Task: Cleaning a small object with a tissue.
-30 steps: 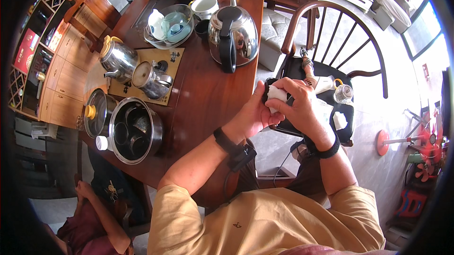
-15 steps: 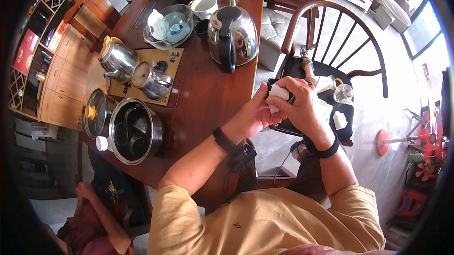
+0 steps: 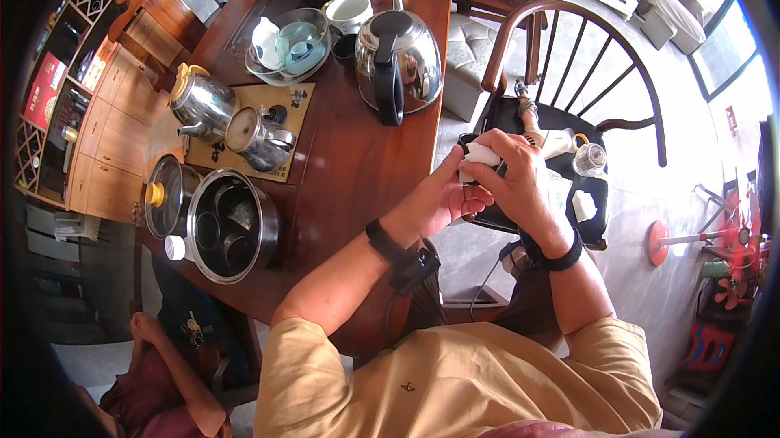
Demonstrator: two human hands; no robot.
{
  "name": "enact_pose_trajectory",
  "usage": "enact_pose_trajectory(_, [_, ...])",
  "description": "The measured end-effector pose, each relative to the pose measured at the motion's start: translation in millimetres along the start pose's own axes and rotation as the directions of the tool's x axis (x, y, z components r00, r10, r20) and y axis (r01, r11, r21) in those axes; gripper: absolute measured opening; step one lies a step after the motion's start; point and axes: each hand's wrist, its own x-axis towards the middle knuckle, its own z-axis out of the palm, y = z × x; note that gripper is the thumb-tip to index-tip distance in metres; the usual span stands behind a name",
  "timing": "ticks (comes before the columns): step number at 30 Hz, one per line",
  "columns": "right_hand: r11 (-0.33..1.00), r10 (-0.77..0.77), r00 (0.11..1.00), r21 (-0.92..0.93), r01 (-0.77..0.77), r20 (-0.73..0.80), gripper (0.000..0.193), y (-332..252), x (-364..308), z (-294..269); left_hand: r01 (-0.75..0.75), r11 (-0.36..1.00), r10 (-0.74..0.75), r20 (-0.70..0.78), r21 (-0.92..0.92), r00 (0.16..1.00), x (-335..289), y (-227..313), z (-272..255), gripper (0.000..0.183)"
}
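My left hand (image 3: 432,204) is closed around a small dark cup (image 3: 466,139), whose black rim shows at the fingertips; most of it is hidden by my hands. A crumpled white tissue (image 3: 483,155) is pinched in my right hand (image 3: 522,182) and pressed against the cup. Both hands meet just off the table's right edge, in front of the chair. Nearest to them on the wooden table (image 3: 341,186) stands a shiny steel kettle (image 3: 414,64) with a black handle.
A steel pot (image 3: 270,227) holding dark cups stands at the table's left edge, beside its glass lid (image 3: 169,198). Metal teapots (image 3: 203,105) sit on a mat. Behind is a glass bowl (image 3: 317,64) of teaware. The chair seat (image 3: 597,186) carries a glass jug (image 3: 589,159) and another tissue (image 3: 583,205). A person (image 3: 162,381) sits lower left.
The white tissue has shifted slightly in my right fingers, and more of the dark cup's rim shows. My left fingers have curled a little; both arms stay in place.
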Motion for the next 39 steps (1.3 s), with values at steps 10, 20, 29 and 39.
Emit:
enact_pose_trajectory(10, [0.993, -0.112, 0.989, -0.009, 0.114, 0.097, 0.029, 4.3, 0.7, -4.2, 0.005, 0.995, 0.01, 0.145, -0.099, 0.989, 3.6, 0.0, -9.7, 0.073])
enact_pose_trajectory(20, [0.998, 0.054, 0.997, 0.036, -0.055, 0.051, 0.026, -3.9, 0.8, -1.7, -0.011, 0.998, 0.005, 0.083, 0.065, 0.997, 1.1, -1.9, -7.1, 0.073])
enact_pose_trajectory(29, [0.99, -0.135, 0.985, 0.047, 0.13, 0.105, 0.026, 0.2, 1.0, -3.2, 0.03, 0.994, 0.0, 0.268, -0.107, 0.963, 2.6, 1.0, -18.1, 0.071])
enact_pose_trajectory(39, [0.998, 0.056, 0.998, 0.04, -0.058, 0.041, 0.023, -2.8, 1.4, -1.6, -0.014, 1.0, 0.014, -0.022, -0.02, 1.0, -1.3, 1.7, 6.4, 0.07])
